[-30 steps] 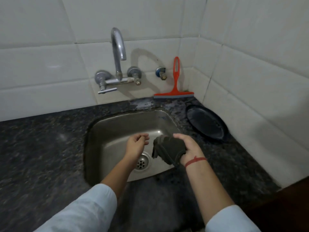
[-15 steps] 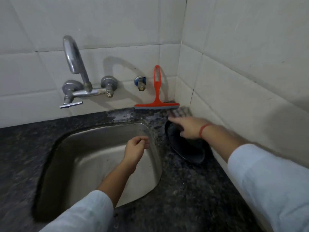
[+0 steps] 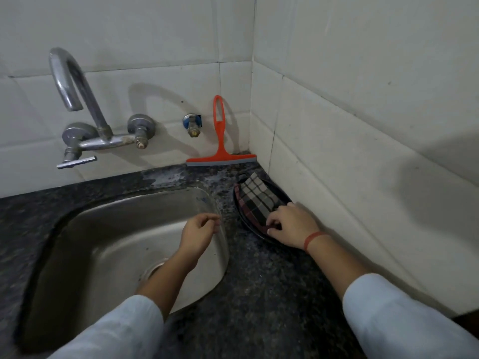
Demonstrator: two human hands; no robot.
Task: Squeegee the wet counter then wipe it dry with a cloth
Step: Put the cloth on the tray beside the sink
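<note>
The right hand (image 3: 290, 226) pinches the near edge of one checked cloth (image 3: 255, 199), thumb and fingertips closed on its dark red hem. The cloth, plaid in grey, black and red, lies folded on one black plate (image 3: 282, 194) that sits on the dark speckled granite counter (image 3: 272, 294), close to the tiled corner on the right. A red thread band (image 3: 312, 239) circles the right wrist.

The left hand (image 3: 198, 233) hovers over the right side of the single steel sink (image 3: 103, 242), fingers loosely curled and holding nothing. Both arms wear pale sleeves.

One orange squeegee (image 3: 220, 141) stands upright against the back wall tiles, its grey blade resting on the counter just behind the plate, apart from both hands. The counter between the sink's back rim and the squeegee shows a pale wet patch (image 3: 168, 177).

On the back wall, one metal swan-neck tap (image 3: 77, 99) is mounted above the sink, and one small valve with a blue collar (image 3: 192, 125) sits between the tap and the squeegee.
</note>
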